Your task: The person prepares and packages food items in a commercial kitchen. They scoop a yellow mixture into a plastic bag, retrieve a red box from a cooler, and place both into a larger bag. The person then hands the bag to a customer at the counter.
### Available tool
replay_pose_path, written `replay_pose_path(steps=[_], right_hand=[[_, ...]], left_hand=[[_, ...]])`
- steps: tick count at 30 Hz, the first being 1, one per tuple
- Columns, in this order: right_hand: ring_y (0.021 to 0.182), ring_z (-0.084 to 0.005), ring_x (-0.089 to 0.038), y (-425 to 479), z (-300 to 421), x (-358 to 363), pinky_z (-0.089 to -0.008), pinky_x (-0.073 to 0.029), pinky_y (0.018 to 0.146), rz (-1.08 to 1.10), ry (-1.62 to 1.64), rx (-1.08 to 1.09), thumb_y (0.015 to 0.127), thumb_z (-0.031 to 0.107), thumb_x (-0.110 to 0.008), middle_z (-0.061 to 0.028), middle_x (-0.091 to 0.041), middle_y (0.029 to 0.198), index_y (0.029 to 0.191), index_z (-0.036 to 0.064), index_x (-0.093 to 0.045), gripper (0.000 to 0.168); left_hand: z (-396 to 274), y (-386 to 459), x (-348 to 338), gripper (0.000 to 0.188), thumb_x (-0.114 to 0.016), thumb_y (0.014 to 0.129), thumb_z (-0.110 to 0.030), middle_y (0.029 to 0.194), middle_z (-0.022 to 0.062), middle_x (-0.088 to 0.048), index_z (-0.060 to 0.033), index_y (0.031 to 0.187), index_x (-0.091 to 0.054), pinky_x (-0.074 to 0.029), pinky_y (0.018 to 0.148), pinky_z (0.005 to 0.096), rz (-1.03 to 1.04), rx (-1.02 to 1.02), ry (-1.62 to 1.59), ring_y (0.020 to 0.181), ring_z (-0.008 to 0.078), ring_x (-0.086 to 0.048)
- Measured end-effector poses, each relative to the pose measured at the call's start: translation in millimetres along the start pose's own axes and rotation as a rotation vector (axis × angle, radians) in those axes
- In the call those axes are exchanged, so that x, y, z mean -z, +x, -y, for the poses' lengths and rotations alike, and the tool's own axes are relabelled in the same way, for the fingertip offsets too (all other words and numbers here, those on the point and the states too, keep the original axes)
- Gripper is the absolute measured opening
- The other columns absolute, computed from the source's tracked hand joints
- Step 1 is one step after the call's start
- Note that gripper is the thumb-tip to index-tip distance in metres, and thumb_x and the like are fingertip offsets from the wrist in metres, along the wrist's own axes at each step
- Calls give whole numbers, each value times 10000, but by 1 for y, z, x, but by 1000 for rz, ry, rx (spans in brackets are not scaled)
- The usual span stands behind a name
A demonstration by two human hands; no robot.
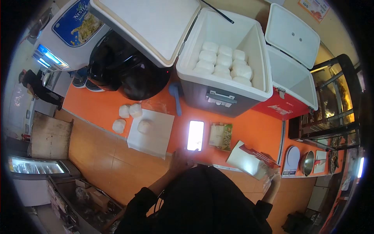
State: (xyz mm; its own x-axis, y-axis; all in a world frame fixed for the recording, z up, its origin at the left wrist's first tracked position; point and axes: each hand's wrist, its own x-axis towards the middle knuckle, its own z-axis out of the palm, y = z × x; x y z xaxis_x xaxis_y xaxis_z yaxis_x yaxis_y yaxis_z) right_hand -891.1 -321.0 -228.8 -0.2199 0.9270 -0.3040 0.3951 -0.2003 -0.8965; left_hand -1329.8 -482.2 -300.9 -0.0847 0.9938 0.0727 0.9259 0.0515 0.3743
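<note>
My left hand (pixel 181 160) is at the front edge of the orange counter (pixel 181 137), its fingers at the lower end of a phone (pixel 195 136) with a bright white screen. Clear thin plastic covers my right hand (pixel 271 172), which grips the right side of a flat white packet (pixel 247 160) with a red printed strip. Between the hands lies a green and clear plastic pack (pixel 220 136) with white contents. Left of the phone, a rounded white bundle (pixel 144 126) rests on white paper sheets (pixel 159 128). More white bundles (pixel 119 126) sit beside the sheets.
An open grey cooler box (pixel 204 87) holds several white bundles (pixel 224 61). Behind the counter stand a red cooler (pixel 280 102), a black rounded appliance (pixel 143 76) and a drink dispenser (pixel 58 44). A blue scoop (pixel 176 98), kitchen scale (pixel 290 161) and metal bowl (pixel 307 163) are nearby. Another person (pixel 36 84) stands far left.
</note>
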Motion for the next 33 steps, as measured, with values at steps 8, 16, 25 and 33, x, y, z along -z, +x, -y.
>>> replay_pose_path(steps=[8,16,25,33], right_hand=[[1036,-214,-586,-7,-5,3,-322,-470,883,-16,4,9,897,128,-593,-106,-630,1153,1249,39,-570,364],[1100,-226,-567,-3,-2,-5,-332,-451,932,4,3,40,901,139,-601,-118,-613,1209,1283,40,-554,397],[1171,-240,-545,4,5,-18,-343,-431,986,59,20,85,907,151,-610,-131,-594,1273,1322,40,-536,436],[1161,-237,-558,4,11,-25,-339,-442,982,30,28,70,901,139,-615,-132,-603,1261,1307,31,-542,426]], left_hand=[[50,27,-33,214,-579,868,-193,869,217,-567,-4,967,-580,-475,736,475,-188,199,-407,806,402,-575],[54,68,-30,230,-523,864,-83,1010,256,-559,5,1071,-570,-445,845,511,-373,114,-166,961,438,-550],[44,70,-24,410,-514,849,-43,1200,233,-507,-8,1257,-509,-372,990,508,-309,22,-315,1142,423,-472],[48,65,-37,390,-537,814,-33,1141,237,-491,4,1202,-512,-379,934,534,-356,1,-271,1077,430,-468]])
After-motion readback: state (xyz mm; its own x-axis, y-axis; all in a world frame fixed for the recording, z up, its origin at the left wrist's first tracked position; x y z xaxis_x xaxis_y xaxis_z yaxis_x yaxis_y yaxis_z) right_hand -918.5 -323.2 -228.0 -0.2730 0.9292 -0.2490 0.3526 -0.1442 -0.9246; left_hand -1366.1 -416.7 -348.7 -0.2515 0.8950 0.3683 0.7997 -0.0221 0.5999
